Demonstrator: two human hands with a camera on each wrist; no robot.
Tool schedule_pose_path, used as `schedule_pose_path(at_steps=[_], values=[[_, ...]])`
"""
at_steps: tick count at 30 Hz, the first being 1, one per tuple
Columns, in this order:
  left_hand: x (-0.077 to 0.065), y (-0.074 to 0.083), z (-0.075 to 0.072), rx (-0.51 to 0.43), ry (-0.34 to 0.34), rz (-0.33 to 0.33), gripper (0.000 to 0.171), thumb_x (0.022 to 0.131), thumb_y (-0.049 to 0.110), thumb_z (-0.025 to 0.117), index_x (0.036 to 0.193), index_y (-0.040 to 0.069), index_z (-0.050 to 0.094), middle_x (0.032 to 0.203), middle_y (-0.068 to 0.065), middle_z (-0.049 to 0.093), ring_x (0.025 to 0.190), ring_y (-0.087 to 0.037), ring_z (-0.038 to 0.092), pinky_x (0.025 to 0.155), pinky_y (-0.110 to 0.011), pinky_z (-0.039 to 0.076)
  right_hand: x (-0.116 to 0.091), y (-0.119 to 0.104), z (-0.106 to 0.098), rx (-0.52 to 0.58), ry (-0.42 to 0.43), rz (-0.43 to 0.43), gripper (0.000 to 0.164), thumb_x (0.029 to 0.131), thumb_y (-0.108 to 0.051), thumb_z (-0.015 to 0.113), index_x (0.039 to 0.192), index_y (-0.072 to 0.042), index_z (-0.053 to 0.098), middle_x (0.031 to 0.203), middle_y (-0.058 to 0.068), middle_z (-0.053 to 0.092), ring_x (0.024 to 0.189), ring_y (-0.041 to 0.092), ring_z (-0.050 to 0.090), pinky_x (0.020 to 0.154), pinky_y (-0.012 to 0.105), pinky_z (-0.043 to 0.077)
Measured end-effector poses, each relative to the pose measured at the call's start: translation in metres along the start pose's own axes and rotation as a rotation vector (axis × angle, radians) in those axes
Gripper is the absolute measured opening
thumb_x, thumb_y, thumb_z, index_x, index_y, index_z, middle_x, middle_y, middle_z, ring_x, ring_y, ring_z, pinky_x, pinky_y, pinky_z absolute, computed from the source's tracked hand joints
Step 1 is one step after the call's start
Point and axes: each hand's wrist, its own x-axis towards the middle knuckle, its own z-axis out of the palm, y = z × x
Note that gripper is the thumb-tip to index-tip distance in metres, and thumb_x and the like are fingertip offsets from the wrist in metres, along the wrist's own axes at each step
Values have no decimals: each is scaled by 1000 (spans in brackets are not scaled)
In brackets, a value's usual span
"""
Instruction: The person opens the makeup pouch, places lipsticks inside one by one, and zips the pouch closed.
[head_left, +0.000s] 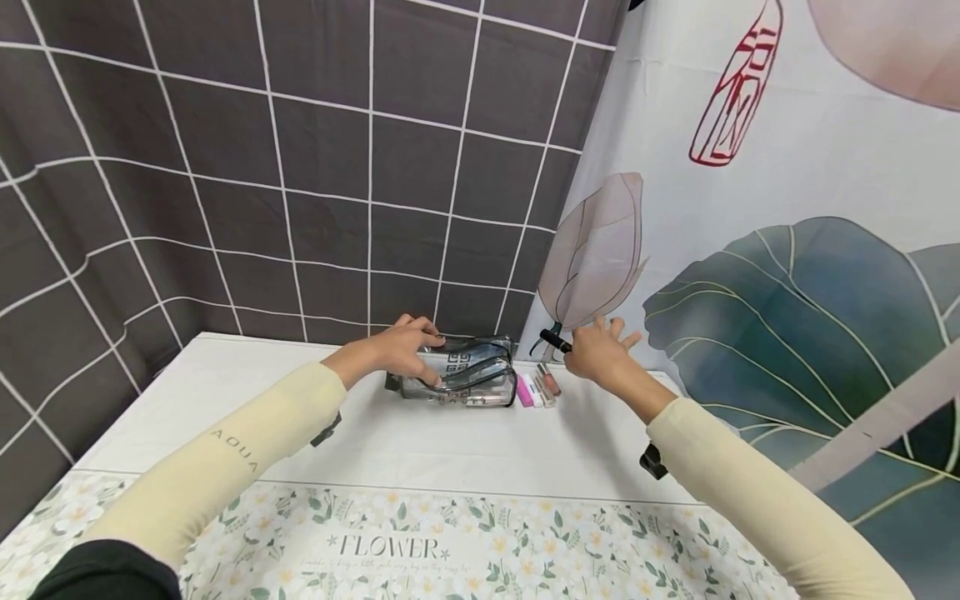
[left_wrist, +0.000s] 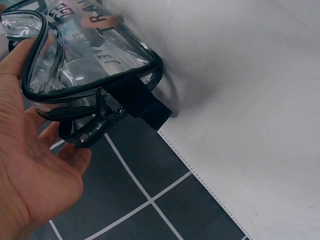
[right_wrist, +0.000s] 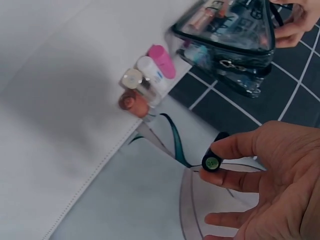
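Observation:
A clear travel pouch (head_left: pixel 459 364) with black piping and dark lettering lies at the back of the white table. My left hand (head_left: pixel 397 348) holds its left part, thumb on the near side and fingers on the far side. Small items show through the plastic. To the right, my right hand (head_left: pixel 600 354) pinches a slim black cosmetic tube (head_left: pixel 555 340) between thumb and forefinger, above the table's back edge; its end bears a green label (right_wrist: pixel 212 163). Beside the pouch lie a pink tube (right_wrist: pixel 162 61), a white tube (right_wrist: pixel 151 71), a clear gold-capped tube (right_wrist: pixel 134 80) and a reddish-brown lip gloss (right_wrist: pixel 134 102).
The white tabletop (head_left: pixel 420 450) runs in front of the pouch to a flowered mat (head_left: pixel 390 575) nearest me. Behind hangs a dark gridded curtain (head_left: pixel 322 150). A white cloth with leaf prints (head_left: pixel 795 308) hangs at the right.

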Motion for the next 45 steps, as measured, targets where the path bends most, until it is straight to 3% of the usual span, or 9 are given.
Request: schedule_pose_path(at_steps=[3,9,19,31,45], values=[[0,-1,0,-5,0,0,90,92,47,85,167,7,55,174,-16,45,154,-38,37,131,-61,40,-1,-4,-3,-5,30,-37,41,102,-16,61,136,5,73,161,41,44,158,69,19,125,95,7],[1,-3,2,0,4,8,90,91,47,85,167,7,56,173,-17,45,153,-38,37,130,-61,41,0,-8,-6,4,103,-97,23,103,-17,65,113,1,76,167,41,44,159,69,22,125,95,11],[0,-4,-1,-3,4,1,91,93,47,85,168,6,54,174,-17,44,154,-39,36,131,-62,40,4,-22,-11,-4,206,-203,25,105,-21,69,118,-2,78,168,35,50,159,63,27,127,84,18],[-2,-3,-2,-15,12,3,91,91,47,85,166,5,55,173,-17,46,152,-39,37,130,-63,40,3,-44,-8,18,239,-290,20,104,-20,70,113,-4,78,166,37,50,156,62,32,126,82,27],[1,-2,0,7,-1,-1,90,92,47,84,167,7,55,173,-16,45,154,-39,37,131,-62,40,-2,-65,-2,1,196,-310,24,108,-27,74,123,-9,77,171,34,46,158,59,32,126,76,30]])
